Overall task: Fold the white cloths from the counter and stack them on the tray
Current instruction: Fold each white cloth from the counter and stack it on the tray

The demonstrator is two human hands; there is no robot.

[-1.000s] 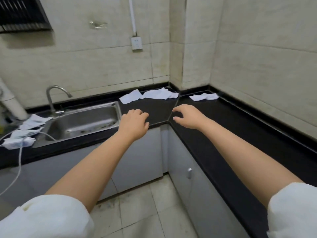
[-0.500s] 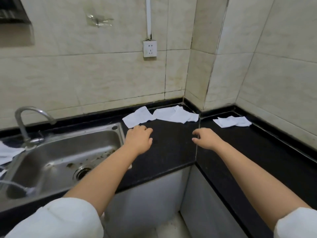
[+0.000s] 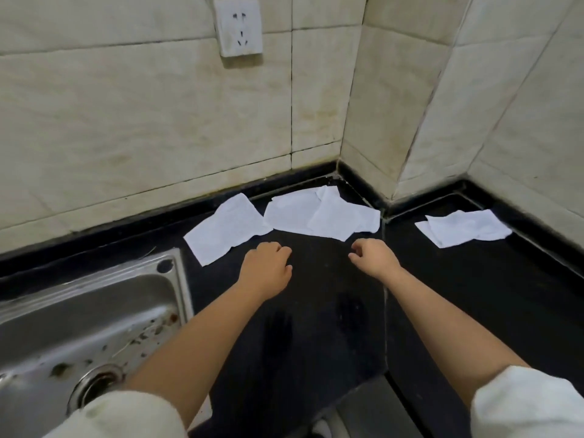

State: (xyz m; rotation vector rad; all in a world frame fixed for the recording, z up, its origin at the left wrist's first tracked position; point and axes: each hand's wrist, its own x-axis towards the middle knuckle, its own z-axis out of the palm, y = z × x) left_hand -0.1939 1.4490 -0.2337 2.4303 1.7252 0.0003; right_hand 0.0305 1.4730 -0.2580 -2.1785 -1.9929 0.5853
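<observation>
Several white cloths lie flat and crumpled at the back of the black counter (image 3: 316, 311). One cloth (image 3: 226, 229) lies at the left near the sink. A pile of overlapping cloths (image 3: 319, 216) sits in the corner. Another cloth (image 3: 463, 228) lies on the right section. My left hand (image 3: 267, 268) hovers just in front of the left cloth, fingers curled loosely and holding nothing. My right hand (image 3: 374, 256) hovers just in front of the corner pile, fingers also curled and empty. No tray is in view.
A steel sink (image 3: 88, 327) with a dirty basin and drain fills the lower left. Tiled walls close off the counter at the back and right. A wall socket (image 3: 237, 25) hangs above the cloths. A seam in the counter (image 3: 385, 298) runs beside my right arm.
I have moved closer to the counter corner. Both hands have travelled forward over the counter and now sit just short of the cloths. The faucet has left the view.
</observation>
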